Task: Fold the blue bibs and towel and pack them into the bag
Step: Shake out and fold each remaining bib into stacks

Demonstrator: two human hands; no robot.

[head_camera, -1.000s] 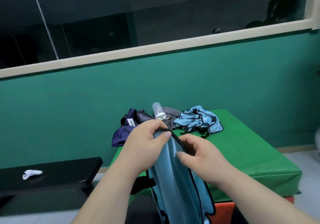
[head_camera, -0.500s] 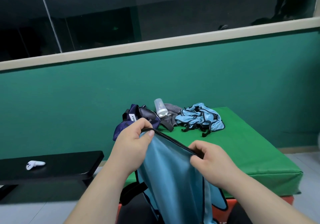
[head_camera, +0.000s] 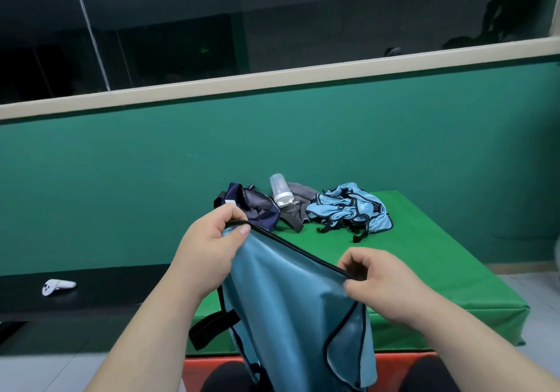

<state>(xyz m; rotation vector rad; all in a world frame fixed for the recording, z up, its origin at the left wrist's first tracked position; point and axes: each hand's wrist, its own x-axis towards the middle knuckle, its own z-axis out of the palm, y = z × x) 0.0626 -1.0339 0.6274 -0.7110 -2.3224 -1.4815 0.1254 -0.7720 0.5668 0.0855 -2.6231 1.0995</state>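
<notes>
Faces a teal-green wall (head_camera: 151, 179), capped by a cream sill (head_camera: 272, 79) under a wide dark window (head_camera: 181, 28) with faint reflections and a thin pale line slanting across the glass. Low at left, a black bench (head_camera: 106, 297) against the wall, a small white controller (head_camera: 57, 286) lying on it. At centre right, a green padded platform (head_camera: 439, 276) on a red-orange base (head_camera: 400, 361). Pale grey floor (head_camera: 533, 288) beside both. Dim, even indoor light.
</notes>
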